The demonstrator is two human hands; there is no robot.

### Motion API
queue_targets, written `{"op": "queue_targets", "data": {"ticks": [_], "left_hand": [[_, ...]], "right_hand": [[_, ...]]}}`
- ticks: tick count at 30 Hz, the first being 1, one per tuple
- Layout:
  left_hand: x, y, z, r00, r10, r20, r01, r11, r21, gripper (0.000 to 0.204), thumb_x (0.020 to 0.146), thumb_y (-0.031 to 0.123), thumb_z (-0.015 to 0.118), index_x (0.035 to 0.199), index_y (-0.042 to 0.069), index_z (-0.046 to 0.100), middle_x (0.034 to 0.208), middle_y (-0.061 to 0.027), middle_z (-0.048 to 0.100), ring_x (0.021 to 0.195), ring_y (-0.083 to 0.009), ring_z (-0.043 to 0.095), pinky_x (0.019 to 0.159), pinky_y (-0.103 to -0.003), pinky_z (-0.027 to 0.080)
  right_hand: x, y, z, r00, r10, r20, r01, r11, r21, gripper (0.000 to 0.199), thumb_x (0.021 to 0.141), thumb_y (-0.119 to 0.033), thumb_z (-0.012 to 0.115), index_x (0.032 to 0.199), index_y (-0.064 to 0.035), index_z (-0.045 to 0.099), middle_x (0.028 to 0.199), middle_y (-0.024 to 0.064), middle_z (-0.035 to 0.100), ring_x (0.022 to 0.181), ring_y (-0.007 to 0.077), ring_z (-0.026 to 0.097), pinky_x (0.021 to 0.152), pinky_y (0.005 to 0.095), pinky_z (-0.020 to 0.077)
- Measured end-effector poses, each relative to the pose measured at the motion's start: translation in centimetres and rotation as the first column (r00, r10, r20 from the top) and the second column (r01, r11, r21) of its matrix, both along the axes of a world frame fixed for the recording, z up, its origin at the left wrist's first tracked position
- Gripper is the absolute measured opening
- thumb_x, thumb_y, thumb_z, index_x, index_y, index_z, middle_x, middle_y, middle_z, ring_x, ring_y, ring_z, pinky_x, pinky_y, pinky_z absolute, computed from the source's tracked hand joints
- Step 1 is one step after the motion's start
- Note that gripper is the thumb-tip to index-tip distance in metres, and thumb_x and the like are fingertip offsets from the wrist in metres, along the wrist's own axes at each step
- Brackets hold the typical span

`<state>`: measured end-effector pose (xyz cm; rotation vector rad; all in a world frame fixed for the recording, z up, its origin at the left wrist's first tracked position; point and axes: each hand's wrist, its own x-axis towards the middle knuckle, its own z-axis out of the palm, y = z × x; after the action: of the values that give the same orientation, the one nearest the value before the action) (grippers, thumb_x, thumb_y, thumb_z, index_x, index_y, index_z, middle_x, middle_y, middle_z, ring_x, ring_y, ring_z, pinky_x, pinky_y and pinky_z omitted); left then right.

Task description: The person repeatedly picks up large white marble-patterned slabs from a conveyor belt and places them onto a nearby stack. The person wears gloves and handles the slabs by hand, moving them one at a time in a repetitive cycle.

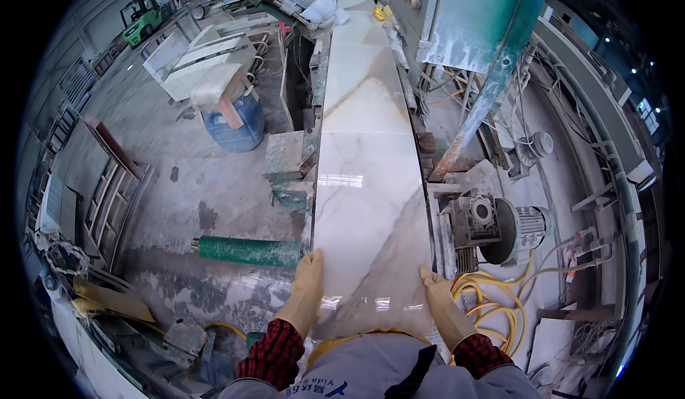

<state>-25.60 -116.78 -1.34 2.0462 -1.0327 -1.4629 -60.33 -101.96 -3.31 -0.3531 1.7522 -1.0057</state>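
Note:
A glossy white marble tile (371,256) with a grey diagonal vein lies right in front of my body, at the near end of a long row of tiles. My left hand (307,292), in a cream rubber glove, is closed on its left edge. On the opposite edge my right hand (441,302), gloved the same way, grips the tile too. The fingers under the edges are hidden. Farther along the row lies another white tile (367,106) with a tan vein. Red-and-black checked cuffs show above both gloves.
A green roller (248,250) sticks out on the left. A blue drum (235,124) stands beyond it. To the right are a motor (524,226), coiled yellow hoses (492,320) and a slanted post (474,117). A green forklift (143,24) is far off at left.

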Motion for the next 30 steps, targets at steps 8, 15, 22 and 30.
{"op": "queue_targets", "data": {"ticks": [8, 15, 22, 30], "left_hand": [[4.4, -1.9, 9.4, 0.773, -0.515, 0.371, 0.493, 0.855, 0.160, 0.060, 0.122, 0.057, 0.053, 0.133, 0.008, 0.084, 0.137, -0.0262, 0.085, 0.134, -0.0465, 0.079, 0.112, -0.054, 0.061], [2.0, -1.8, 9.4, 0.797, -0.407, 0.446, 0.586, 0.699, -0.410, 0.032, 0.117, 0.033, 0.071, 0.127, 0.006, 0.085, 0.128, -0.0254, 0.086, 0.125, -0.0483, 0.079, 0.105, -0.055, 0.062], [-4.7, -5.3, 5.0, 0.551, -0.413, 0.725, 0.815, 0.076, -0.575, 0.054, 0.111, 0.032, 0.078, 0.160, 0.010, 0.070, 0.167, -0.0231, 0.067, 0.154, -0.0483, 0.062, 0.128, -0.063, 0.048], [-5.7, -5.7, 3.5, 0.525, -0.333, 0.783, 0.844, 0.087, -0.529, 0.060, 0.113, 0.038, 0.075, 0.166, 0.013, 0.066, 0.174, -0.0212, 0.062, 0.160, -0.0477, 0.057, 0.135, -0.065, 0.042]], "right_hand": [[-2.5, -2.0, 4.2, 0.644, 0.538, -0.544, -0.360, 0.841, 0.405, 0.073, 0.115, -0.074, 0.065, 0.122, -0.0061, 0.091, 0.114, 0.0195, 0.090, 0.104, 0.0388, 0.086, 0.095, 0.0536, 0.0649], [-2.1, -7.5, 12.6, 0.332, 0.503, -0.798, -0.511, 0.807, 0.296, 0.048, 0.110, -0.046, 0.065, 0.110, -0.0043, 0.089, 0.108, 0.0253, 0.087, 0.107, 0.0517, 0.082, 0.099, 0.0593, 0.0644], [2.8, -12.6, 6.9, 0.141, 0.161, -0.977, -0.817, 0.576, -0.023, 0.063, 0.103, -0.034, 0.081, 0.158, -0.0055, 0.066, 0.163, 0.0243, 0.068, 0.154, 0.0487, 0.060, 0.132, 0.0579, 0.0477], [2.5, -13.6, 5.4, 0.075, 0.072, -0.995, -0.837, 0.546, -0.024, 0.078, 0.102, -0.034, 0.087, 0.168, -0.0039, 0.060, 0.168, 0.0258, 0.065, 0.157, 0.0489, 0.058, 0.136, 0.0620, 0.0438]]}}
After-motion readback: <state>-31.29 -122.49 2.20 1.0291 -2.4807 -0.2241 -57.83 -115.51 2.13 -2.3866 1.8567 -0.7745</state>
